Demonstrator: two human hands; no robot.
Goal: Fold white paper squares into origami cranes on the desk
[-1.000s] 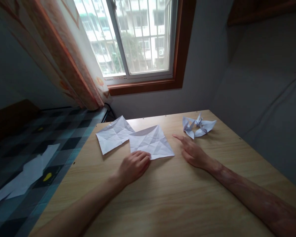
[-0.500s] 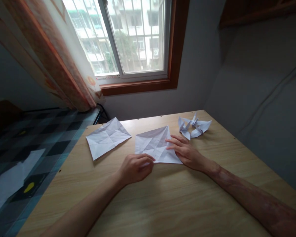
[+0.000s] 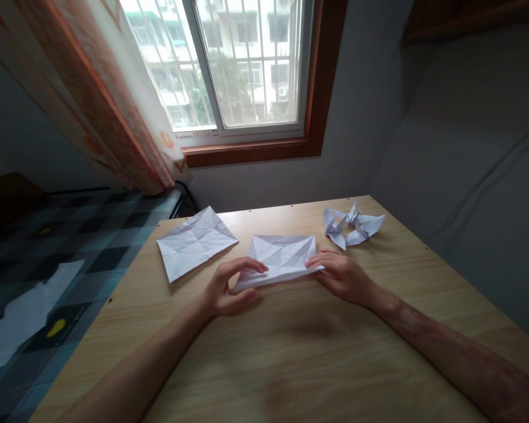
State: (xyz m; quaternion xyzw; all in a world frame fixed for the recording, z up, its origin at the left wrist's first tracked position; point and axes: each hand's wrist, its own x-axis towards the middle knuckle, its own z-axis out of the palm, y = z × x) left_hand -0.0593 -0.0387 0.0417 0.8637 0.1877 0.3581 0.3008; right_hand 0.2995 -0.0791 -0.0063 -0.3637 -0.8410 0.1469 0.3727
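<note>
A creased white paper square point(image 3: 282, 255) lies in the middle of the wooden table point(image 3: 317, 352), its near edge lifted off the surface. My left hand point(image 3: 229, 288) pinches its near left corner between thumb and fingers. My right hand point(image 3: 341, 275) grips its near right corner, fingers curled over the edge. A second creased white sheet point(image 3: 194, 241) lies flat to the left, untouched. Folded white paper figures point(image 3: 353, 227) sit at the table's far right, beyond my right hand.
A window with bars and a wooden frame point(image 3: 247, 76) faces me, with an orange patterned curtain point(image 3: 101, 100) at its left. A checked bedcover point(image 3: 48, 258) with white paper scraps point(image 3: 22, 314) lies left of the table. A grey wall stands to the right.
Both hands have closed on the middle sheet's near corners and raised its near edge. Earlier my right hand was pointing beside the sheet and my left hand rested on its edge.
</note>
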